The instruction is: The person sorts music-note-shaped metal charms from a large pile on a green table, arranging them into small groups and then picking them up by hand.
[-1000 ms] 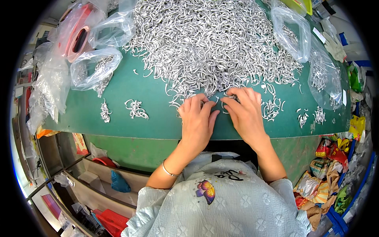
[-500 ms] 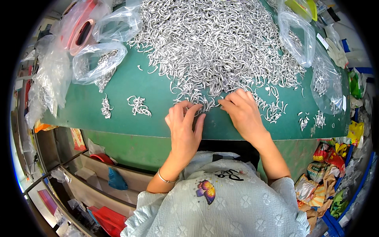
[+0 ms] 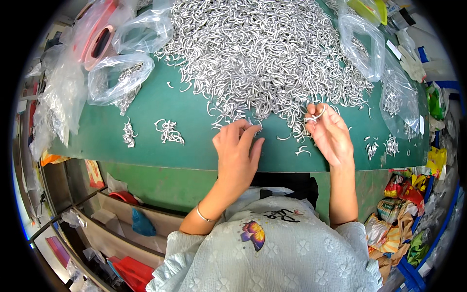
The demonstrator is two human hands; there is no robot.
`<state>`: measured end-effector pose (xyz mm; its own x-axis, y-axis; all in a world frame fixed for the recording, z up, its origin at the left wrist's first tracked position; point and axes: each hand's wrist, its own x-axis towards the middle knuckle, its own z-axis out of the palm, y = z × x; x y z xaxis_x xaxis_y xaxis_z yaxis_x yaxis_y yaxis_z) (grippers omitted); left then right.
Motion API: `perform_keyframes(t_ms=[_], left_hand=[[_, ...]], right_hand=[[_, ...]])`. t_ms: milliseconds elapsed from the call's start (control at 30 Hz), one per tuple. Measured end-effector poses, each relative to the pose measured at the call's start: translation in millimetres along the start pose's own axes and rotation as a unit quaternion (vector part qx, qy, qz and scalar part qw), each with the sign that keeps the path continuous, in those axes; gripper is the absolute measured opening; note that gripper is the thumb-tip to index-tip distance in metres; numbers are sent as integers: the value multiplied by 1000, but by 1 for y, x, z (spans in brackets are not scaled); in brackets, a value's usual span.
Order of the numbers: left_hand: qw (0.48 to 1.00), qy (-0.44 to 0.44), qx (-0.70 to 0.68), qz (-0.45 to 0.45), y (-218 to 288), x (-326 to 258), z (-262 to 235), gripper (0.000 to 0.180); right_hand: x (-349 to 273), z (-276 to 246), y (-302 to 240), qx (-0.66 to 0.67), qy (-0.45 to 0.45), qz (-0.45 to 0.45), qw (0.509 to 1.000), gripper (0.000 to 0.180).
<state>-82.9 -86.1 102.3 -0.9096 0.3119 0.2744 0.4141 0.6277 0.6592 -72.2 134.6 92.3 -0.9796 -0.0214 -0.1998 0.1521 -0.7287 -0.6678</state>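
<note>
My right hand [image 3: 334, 138]: fingers [image 3: 332, 118] pinching a curved metal piece [image 3: 320, 112] | left hand [image 3: 236, 155]: at heap's [image 3: 265, 63] near edge on table [image 3: 197, 148] | grip: I cannot tell

Lwr L: blue bag [image 3: 143, 222] in tan bin [image 3: 114, 238], red tub [image 3: 134, 273] nr; R: wht glove [image 3: 412, 64], yel pkt [image 3: 436, 159].

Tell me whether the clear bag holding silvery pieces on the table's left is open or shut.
Open: the clear bag gapes in a wide loop, with silvery pieces visible inside.
</note>
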Motion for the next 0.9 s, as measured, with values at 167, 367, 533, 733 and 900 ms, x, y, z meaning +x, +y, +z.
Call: perform_keyframes(t_ms=[167,367,533,733,900], left_hand=[[997,16,38,70,9,29,25,29],[993,14,91,71,6,42,44,21],[998,23,28,50,9,42,35,17],[998,36,-41,30,20,33,17,17],[994,29,-104,24,27,27,11,16]], right_hand=[[-3,-7,-9,96,-21,-2,995,17],[-9,-6,-10,-219,88,-68,969,20],[-8,-8,-17,-32,49,4,998,25],[-12,2,-4,113,1,129,985,37],[-14,9,5,106,-42,111,987,35]])
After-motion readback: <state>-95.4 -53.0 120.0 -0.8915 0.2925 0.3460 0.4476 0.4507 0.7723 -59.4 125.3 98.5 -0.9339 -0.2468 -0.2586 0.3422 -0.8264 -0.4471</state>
